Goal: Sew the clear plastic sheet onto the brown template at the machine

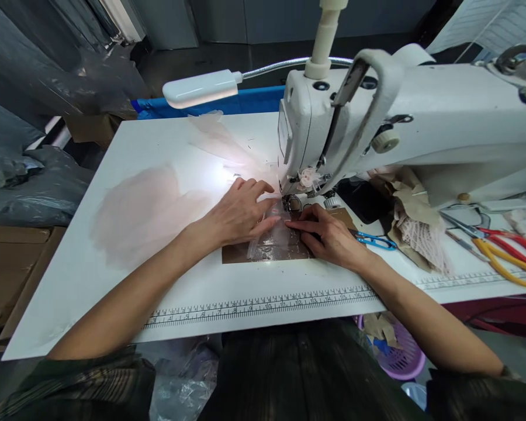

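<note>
Both hands are at a white sewing machine (304,128), close to its presser foot and needle area. My left hand (245,213) rests on sheer pale fabric (276,237) just left of the foot, its fingers spread and bent. From the right, my right hand (331,237) pinches the fabric's edge between fingers and thumb; the exact grip is partly hidden. Under the fabric lies a shiny brown plate (236,254). More sheer pink fabric spreads over the table, one heap (144,210) at left and a strip (223,143) behind my left hand.
Blue-handled thread snips (377,241) lie beside my right wrist. Red scissors (517,242) and yellow scissors (506,266) are at far right, near lace scraps (423,240). A lamp (201,89) hangs over the white table (193,324). A purple basket (403,354) stands below.
</note>
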A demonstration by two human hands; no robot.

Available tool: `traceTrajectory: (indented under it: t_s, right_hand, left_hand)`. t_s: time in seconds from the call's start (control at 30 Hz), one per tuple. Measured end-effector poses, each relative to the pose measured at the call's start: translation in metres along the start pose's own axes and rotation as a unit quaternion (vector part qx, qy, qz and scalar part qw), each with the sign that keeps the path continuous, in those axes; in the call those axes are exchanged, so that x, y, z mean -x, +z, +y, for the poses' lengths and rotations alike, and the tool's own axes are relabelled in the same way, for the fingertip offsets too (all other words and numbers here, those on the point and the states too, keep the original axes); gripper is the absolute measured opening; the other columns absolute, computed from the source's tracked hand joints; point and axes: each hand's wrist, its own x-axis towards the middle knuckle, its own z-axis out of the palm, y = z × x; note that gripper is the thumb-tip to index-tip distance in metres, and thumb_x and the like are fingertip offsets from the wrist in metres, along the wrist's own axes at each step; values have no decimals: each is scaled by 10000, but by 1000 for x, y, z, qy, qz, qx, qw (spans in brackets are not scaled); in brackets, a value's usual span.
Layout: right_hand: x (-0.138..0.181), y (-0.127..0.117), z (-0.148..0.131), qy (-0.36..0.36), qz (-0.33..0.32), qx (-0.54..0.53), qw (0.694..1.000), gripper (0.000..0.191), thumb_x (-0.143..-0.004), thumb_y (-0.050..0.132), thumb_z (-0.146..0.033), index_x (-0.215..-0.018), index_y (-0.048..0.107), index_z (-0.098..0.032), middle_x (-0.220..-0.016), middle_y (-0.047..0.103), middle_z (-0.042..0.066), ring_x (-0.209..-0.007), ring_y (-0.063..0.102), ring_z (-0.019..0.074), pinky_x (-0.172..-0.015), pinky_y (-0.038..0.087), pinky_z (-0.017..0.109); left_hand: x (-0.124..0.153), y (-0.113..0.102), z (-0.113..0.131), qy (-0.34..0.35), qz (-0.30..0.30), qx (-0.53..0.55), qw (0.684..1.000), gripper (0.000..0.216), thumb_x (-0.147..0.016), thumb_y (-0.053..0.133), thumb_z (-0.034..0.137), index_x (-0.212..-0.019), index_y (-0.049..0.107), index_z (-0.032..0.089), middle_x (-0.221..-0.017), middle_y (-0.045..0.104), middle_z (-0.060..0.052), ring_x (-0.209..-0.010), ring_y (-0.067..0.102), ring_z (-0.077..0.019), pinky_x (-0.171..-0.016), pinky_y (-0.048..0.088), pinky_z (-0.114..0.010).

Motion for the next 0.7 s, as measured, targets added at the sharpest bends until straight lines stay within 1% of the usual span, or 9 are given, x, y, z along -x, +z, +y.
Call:
traceTrajectory:
  t_s: [0.07, 0.13, 0.2, 0.23, 0.33, 0.47, 0.6, 0.7]
  right_hand:
    - [-1, 0, 0, -2, 2, 0, 1000, 381, -899, 494, -173, -1223, 673, -262, -1092, 542, 94, -954, 595, 209, -879, 539, 397]
    - [-2, 0, 1, -4, 7, -3, 1000, 380, -897, 488, -172, -1216, 678, -255, -1089, 541, 92, -958, 594, 206, -879, 534, 392]
    - [-2, 1, 2, -6, 10, -5, 1000, 377, -904, 480, -178, -1218, 677, -246, -1089, 544, 92, -951, 593, 202, -870, 531, 386]
    - [-2, 1, 2, -8, 9, -5, 1000, 375, -907, 478, -180, -1220, 676, -242, -1091, 545, 95, -944, 592, 201, -863, 532, 384]
    - [-1, 1, 3, -12, 5, -7, 1000, 374, -913, 478, -185, -1230, 670, -234, -1102, 544, 103, -931, 591, 201, -845, 530, 375]
    - [-2, 0, 1, -6, 12, -11, 1000, 371, -906, 471, -166, -1203, 684, -232, -1098, 538, 94, -935, 588, 192, -863, 514, 362]
    - [-3, -1, 0, 0, 12, -8, 1000, 368, -892, 476, -155, -1174, 699, -233, -1077, 541, 86, -944, 586, 193, -861, 510, 357]
    - [-3, 0, 0, -1, 16, -10, 1000, 367, -898, 474, -153, -1173, 701, -237, -1089, 539, 88, -950, 586, 195, -872, 509, 357]
  left_hand:
    - [3, -8, 3, 26, 20, 22, 999, 245, -954, 491, 288, -988, 684, 142, -1053, 663, -128, -874, 606, -220, -743, 452, -378]
    - [7, -10, 9, 73, 37, 72, 994, 193, -934, 506, 204, -892, 687, 155, -975, 688, -88, -836, 632, -180, -738, 474, -343]
    - [14, -5, 16, 111, 48, 129, 984, 148, -911, 540, 186, -898, 686, 165, -955, 706, -62, -846, 653, -160, -771, 492, -324]
    - [17, -1, 20, 119, 53, 152, 980, 130, -900, 560, 196, -922, 685, 167, -960, 713, -57, -863, 660, -158, -788, 497, -322]
    - [25, 12, 26, 99, 65, 179, 977, 123, -890, 595, 238, -952, 683, 178, -987, 725, -56, -897, 666, -163, -803, 500, -331]
    - [29, 23, 28, 74, 79, 167, 980, 114, -918, 581, 228, -888, 690, 212, -969, 734, -31, -862, 664, -141, -782, 485, -325]
    - [27, 24, 31, 65, 116, 142, 981, 108, -914, 590, 219, -860, 683, 207, -949, 741, -26, -794, 653, -129, -778, 475, -330]
    - [26, 21, 33, 63, 123, 117, 983, 103, -906, 593, 220, -849, 678, 207, -974, 742, -24, -781, 646, -127, -796, 467, -345]
